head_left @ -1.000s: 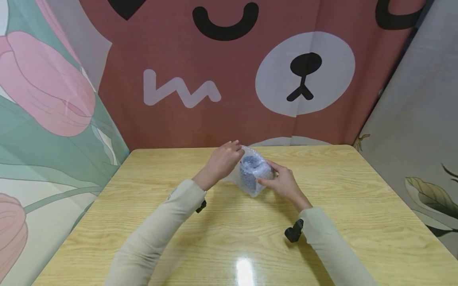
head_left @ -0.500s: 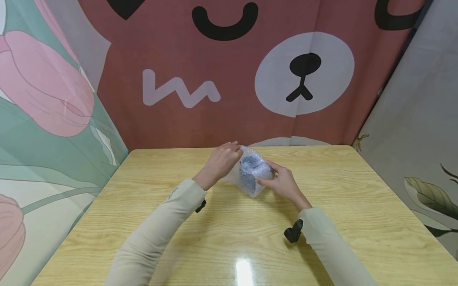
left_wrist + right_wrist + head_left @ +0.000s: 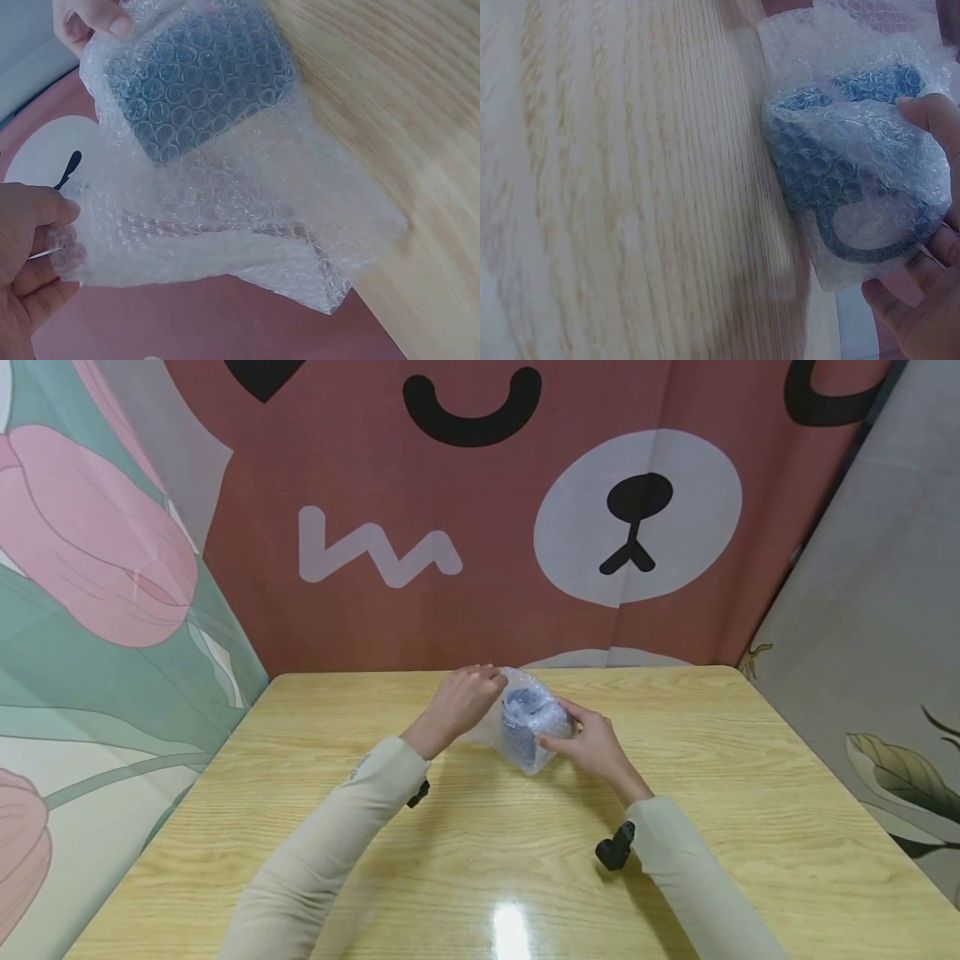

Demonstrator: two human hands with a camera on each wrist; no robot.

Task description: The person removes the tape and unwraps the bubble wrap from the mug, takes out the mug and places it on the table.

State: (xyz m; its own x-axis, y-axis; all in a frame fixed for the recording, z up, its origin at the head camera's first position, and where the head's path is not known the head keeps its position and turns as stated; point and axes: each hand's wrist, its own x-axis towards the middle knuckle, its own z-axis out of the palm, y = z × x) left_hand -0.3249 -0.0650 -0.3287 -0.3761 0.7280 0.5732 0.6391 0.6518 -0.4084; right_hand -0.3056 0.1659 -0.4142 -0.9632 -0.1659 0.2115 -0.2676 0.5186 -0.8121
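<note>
On the left a tulip cloth (image 3: 97, 568) hangs beside the table (image 3: 300, 827), and a bear cloth (image 3: 525, 510) covers the far wall. The left sleeve (image 3: 330, 835) reaches in from the near left. The left hand (image 3: 459, 702) is raised just above the far middle of the table, its fingers (image 3: 37, 225) curled and pinching the loose edge of the bubble wrap (image 3: 225, 217). In the left wrist view that flap spreads out wide from the pinch, clear of the wood.

The wrap (image 3: 528, 722) sits between the two hands at the far middle of the table. Inside it is a dark blue mug (image 3: 832, 157), with its handle (image 3: 870, 247) showing as a ring through the plastic in the right wrist view. Whether the bundle's underside touches the table cannot be told.

The right hand (image 3: 592, 743) grasps the wrapped mug from the right, thumb (image 3: 930, 112) laid over the top and fingers (image 3: 930, 270) curled under. The right sleeve (image 3: 697, 877) runs back to the near right. A grey cloth with leaves (image 3: 885, 652) hangs on the right side.
</note>
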